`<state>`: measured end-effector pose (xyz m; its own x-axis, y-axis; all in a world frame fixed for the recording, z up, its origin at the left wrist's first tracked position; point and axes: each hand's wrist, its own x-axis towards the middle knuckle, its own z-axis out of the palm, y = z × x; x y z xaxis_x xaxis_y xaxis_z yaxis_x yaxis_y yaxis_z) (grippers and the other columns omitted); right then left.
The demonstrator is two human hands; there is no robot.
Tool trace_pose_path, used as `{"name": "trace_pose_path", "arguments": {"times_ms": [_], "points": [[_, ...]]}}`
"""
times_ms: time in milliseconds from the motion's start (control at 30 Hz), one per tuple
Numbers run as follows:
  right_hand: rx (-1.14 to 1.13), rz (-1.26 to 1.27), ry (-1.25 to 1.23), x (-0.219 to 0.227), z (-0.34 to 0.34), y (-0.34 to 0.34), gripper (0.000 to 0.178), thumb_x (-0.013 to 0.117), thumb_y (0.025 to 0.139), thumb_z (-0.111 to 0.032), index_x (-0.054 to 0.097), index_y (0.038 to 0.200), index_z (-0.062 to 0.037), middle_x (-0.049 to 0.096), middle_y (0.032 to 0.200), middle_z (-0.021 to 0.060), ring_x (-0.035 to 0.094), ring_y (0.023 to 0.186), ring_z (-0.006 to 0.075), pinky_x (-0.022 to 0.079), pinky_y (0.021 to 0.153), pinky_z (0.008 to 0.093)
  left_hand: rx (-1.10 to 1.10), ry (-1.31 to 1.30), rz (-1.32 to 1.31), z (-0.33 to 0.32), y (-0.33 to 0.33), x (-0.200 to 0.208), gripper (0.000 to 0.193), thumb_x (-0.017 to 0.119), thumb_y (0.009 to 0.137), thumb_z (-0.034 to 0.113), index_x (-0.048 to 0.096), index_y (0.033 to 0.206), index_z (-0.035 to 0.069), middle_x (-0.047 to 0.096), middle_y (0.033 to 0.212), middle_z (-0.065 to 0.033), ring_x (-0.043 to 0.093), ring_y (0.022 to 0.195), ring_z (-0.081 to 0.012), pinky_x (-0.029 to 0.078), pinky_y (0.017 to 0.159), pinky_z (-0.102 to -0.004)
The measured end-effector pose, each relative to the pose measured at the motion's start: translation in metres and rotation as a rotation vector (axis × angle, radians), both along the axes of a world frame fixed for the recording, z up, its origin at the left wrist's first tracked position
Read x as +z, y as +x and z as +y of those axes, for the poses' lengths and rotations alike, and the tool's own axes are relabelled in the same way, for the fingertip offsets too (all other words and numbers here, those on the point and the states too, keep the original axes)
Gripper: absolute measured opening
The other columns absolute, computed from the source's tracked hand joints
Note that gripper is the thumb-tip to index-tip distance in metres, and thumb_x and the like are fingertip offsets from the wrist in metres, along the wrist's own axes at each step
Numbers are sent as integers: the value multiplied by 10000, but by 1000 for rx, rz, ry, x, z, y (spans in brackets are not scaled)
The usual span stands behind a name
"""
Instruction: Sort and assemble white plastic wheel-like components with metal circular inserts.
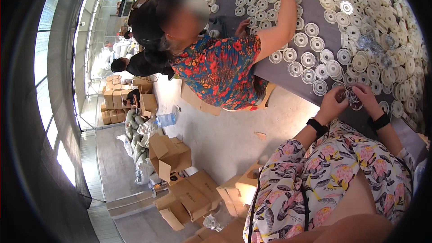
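Head-worn fisheye, left of a side-by-side pair; one view. Aim: steeply down from the wearer's own head. Nearest: the wearer's patterned clothing (310, 189), filling the lower right. Middle range: left hand (332, 105) and right hand (369, 101), right of centre, over the near edge of the table (278, 71), which runs to the upper right. Beyond: a co-worker (220, 72), upper centre. Farther: floor (216, 139), cartons (193, 195) and bowed windows (43, 58), leftward; distant uprights lean left. Border: dark, rounded.

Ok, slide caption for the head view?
Left hand and right hand hold a round part near white discs on a table.
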<state>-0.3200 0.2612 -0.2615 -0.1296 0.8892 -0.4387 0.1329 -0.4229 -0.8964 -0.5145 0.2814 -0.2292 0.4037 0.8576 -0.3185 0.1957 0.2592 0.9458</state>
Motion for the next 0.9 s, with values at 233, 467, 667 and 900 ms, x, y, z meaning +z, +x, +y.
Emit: {"name": "trace_pose_path", "arguments": {"times_ms": [233,467,667,900], "points": [[-187,462,-414,49,10,-29,358,563,842,-280,533,1134,-75,579,939,12,575,824,89,520,607,267,-66,457,60,1,-9,8,448,630,704,116,477,1116,30,543,1001,-137,541,939,-280,446,780,-333],[8,209,-267,66,7,-44,346,545,858,-266,522,1146,-74,578,931,10,568,770,75,498,560,251,19,213,115,-5,-20,1,359,570,757,152,489,1075,5,544,925,-164,548,802,-323,450,695,-362],[590,-555,676,87,10,-49,351,631,769,-187,539,1091,-79,595,917,85,570,684,166,435,538,285,126,260,124,-12,-39,-95,232,486,863,249,512,907,22,507,727,-99,525,657,-212,429,588,-349],[-148,134,-220,46,16,-1,270,581,823,-296,571,992,-86,570,915,24,550,786,151,460,646,302,487,-612,-581,23,-39,-50,376,417,917,436,534,972,83,587,844,-32,557,707,-130,448,621,-257]]}}
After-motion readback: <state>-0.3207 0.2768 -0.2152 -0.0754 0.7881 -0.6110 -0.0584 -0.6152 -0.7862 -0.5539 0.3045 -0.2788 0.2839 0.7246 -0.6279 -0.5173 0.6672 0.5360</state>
